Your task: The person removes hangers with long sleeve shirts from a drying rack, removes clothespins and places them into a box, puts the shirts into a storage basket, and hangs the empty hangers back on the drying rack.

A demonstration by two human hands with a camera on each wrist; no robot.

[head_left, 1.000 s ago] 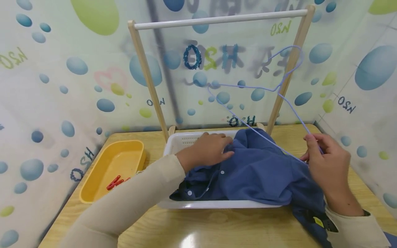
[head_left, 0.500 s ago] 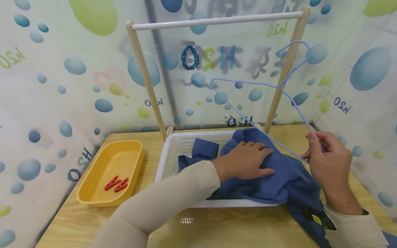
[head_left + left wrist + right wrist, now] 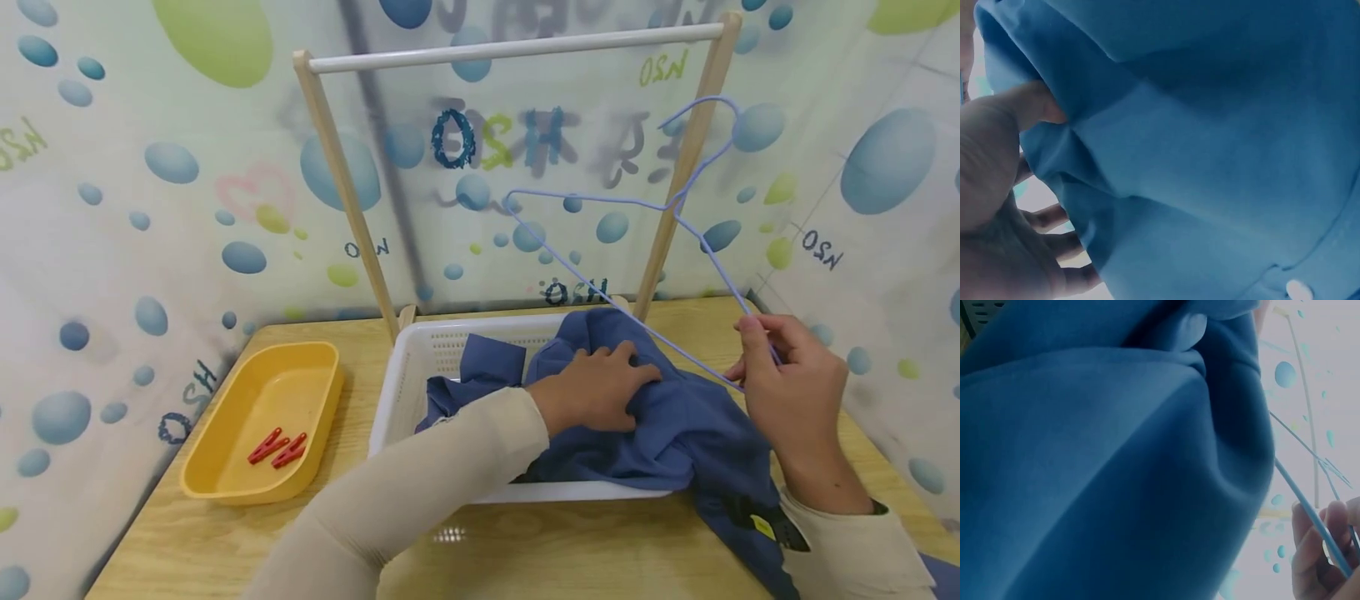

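A blue shirt [image 3: 652,454] lies bunched in a white basket [image 3: 384,400] and spills over its right end and front rim. My left hand [image 3: 600,390] grips the shirt near its middle; the left wrist view shows the thumb [image 3: 1035,106] on the near side of the cloth and the fingers behind it. A white button [image 3: 1299,290] shows low in that view. My right hand [image 3: 797,387] holds a thin light-blue wire hanger [image 3: 678,200] by its right end, hook upward, above the shirt. Cloth [image 3: 1116,456] fills most of the right wrist view.
A yellow tray [image 3: 197,454] with red clothespins [image 3: 268,446] stands left of the basket. Behind the basket rises a wooden rack [image 3: 345,183] with a white crossbar [image 3: 517,47]. A patterned wall [image 3: 465,275] closes the back of the wooden table [image 3: 465,554].
My left hand has moved right from the basket's left part onto the middle of the shirt and gathered the cloth. The hanger has turned and shifted slightly; my right hand keeps hold of it.
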